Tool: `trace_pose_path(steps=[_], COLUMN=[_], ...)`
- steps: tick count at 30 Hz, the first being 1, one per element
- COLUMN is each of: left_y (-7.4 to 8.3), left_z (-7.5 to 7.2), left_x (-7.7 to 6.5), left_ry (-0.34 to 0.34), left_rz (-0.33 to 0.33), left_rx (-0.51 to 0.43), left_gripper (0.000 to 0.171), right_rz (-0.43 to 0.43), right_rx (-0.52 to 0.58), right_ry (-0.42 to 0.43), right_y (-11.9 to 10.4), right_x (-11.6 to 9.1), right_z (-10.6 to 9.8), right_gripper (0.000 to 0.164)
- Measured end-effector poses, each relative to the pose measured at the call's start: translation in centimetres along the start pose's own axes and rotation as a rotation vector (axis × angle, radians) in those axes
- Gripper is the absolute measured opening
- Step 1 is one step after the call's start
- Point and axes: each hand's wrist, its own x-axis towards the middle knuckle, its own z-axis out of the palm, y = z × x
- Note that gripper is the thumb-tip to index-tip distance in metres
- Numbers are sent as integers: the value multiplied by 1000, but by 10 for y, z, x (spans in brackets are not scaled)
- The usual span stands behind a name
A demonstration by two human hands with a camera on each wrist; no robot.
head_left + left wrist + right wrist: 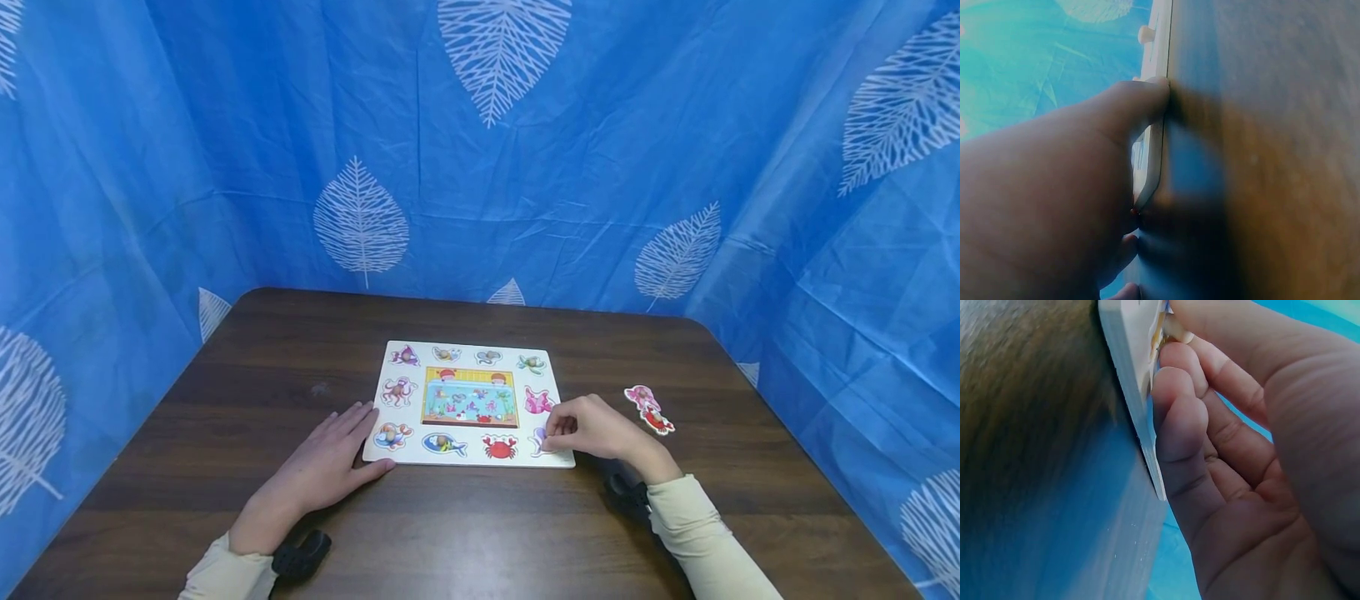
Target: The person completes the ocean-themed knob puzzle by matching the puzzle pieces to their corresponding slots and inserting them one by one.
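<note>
A white knob puzzle board [474, 437] with sea-animal pictures around a fish-tank scene lies flat on the table. My left hand [322, 462] rests at its lower left corner, fingers along the left side and thumb on the near edge. At the lower right corner my right hand [600, 429] pinches a purple puzzle piece [538, 442] at its slot; the fingers partly cover it. A pale wooden knob [1179, 328] shows between the fingertips in the right wrist view. Whether the piece sits flush, I cannot tell.
Two loose puzzle pieces, one pink [640, 395] and one a red crab [658, 422], lie touching or overlapping to the right of the board. Dark wooden table [465, 533] spreads around. A blue curtain [510, 192] with white leaves hangs behind and at both sides.
</note>
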Motion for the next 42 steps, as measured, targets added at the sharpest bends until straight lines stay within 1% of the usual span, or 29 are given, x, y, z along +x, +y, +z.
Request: trace_pose_path(steps=[7,11,16,21,25,29,36,39,42], left_y=[0,0,0,0,0,0,0,1,1], left_z=[0,0,1,1,2,2,2,2,1], left_x=[0,-1,-2,-2,-2,-3,-2,-2,-2], left_ry=[12,16,5,4,4,8,10,11,12], left_rz=[2,6,-3,4,3,2,7,7,9], left_rx=[6,11,8,12,14,12,11,12,14], left_gripper=[83,83,84,84,84,84,83,83,83], right_rz=[-5,7,22,53,100,164,309,356,395], right_rx=[8,24,6,-23,-48,-63,-97,-107,-110], right_ry=[-12,-9,51,130,205,288,418,465,484], right_y=[-2,0,4,10,19,34,58,66,73], right_x=[0,-1,-4,-8,-11,-15,-27,-33,-38], right_z=[-3,-6,-13,-22,-29,-34,-43,-47,-48], right_gripper=[12,14,13,10,9,13,24,27,28])
